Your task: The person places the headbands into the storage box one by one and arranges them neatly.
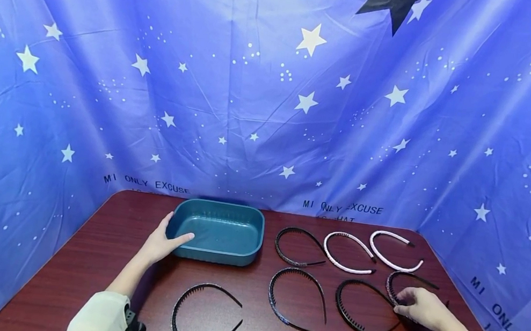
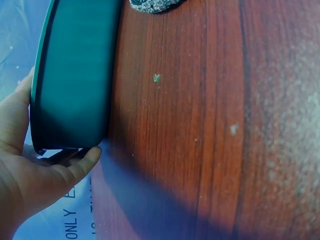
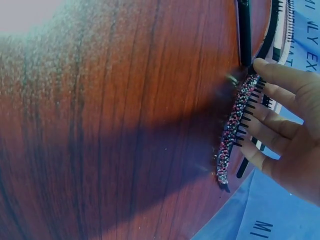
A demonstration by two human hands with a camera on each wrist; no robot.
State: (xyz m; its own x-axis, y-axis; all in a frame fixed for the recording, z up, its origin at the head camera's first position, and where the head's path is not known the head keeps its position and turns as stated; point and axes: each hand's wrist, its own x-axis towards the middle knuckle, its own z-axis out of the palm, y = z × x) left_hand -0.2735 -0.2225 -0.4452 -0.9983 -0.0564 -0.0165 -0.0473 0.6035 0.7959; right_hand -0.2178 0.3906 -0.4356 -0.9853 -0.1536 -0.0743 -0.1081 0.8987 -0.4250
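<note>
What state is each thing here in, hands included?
Teal bin: upright, uncovered.
Left hand: gripping the bin's left end.
Speckled headband: partly hidden by the right hand.
Right hand: touching that headband; firmness unclear.
Two pale headbands: lying flat, untouched.
Four other dark headbands: lying flat.
Starry cloth: hanging, creased.

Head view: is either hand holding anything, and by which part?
Left hand grips the teal bin by its left end, thumb inside. Right hand is at the speckled headband; whether it's gripped can't be told.
</note>
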